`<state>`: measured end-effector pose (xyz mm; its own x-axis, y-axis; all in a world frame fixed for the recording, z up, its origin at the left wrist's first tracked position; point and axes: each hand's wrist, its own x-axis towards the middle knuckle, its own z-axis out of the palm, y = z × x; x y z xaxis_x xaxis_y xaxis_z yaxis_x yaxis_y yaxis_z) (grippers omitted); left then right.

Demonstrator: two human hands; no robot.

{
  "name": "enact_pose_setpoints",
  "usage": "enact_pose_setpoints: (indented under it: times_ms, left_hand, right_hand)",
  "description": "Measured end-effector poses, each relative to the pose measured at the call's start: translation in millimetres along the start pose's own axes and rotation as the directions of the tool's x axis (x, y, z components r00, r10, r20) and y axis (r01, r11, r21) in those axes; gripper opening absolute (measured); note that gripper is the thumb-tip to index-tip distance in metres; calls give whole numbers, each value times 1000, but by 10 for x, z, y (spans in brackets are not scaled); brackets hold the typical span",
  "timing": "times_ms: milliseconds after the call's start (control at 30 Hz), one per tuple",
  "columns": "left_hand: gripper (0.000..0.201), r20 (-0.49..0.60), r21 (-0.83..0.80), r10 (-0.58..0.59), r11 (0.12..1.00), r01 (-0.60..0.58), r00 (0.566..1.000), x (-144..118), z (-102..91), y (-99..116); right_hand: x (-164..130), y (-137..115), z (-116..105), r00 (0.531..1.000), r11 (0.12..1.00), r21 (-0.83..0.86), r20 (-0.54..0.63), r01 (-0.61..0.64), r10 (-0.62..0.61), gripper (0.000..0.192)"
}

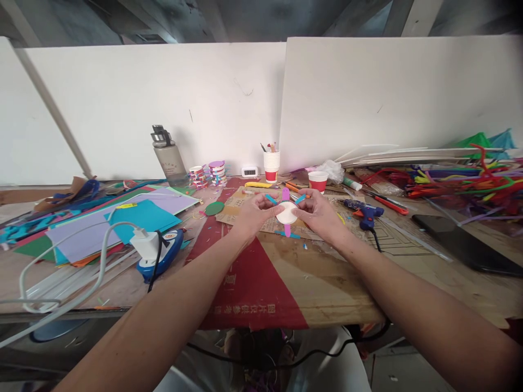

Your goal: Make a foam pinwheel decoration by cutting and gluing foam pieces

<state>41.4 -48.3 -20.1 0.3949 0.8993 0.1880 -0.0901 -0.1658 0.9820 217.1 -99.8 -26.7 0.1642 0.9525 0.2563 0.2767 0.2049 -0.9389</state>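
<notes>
While both the left hand and right hand pinch the white disc above the worktop, hold it gently so its colored sticks probably stay on.

white disc, pink and blue sticks

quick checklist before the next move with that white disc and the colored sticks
1. Both hands on the piece: left hand and right hand pinch the white disc from either side: ok.
2. Sticks in place: a pink stick and blue sticks radiate from the disc; how firmly they are attached: cannot tell.
3. Work surface: cardboard sheet lies beneath the piece: ok.
4. Glue gun lies just right of the right hand, cord trailing toward the table edge: not ok, snag risk.
5. Red paper cup stands upright behind the hands: ok.
</notes>
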Motion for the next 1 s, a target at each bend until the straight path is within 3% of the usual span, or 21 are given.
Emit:
enact_pose_setpoints:
  times_ms: [167,400,1000]
  left_hand:
    - [52,-18,-17,0,1000,0,1000,-7,12,-21]
    - [35,-69,-52,17,998,-20,997,22,-5,-109]
    - [26,-142,-96,12,995,-26,990,-2,45,-87]
  right_hand:
    - [-12,-9,1,1000,1000,19,4,-2,2,58]
    - [-22,-38,-21,1000,1000,-23,11,3,-2,56]
    - [2,44,-14,996,996,56,-55,72,-69,56]
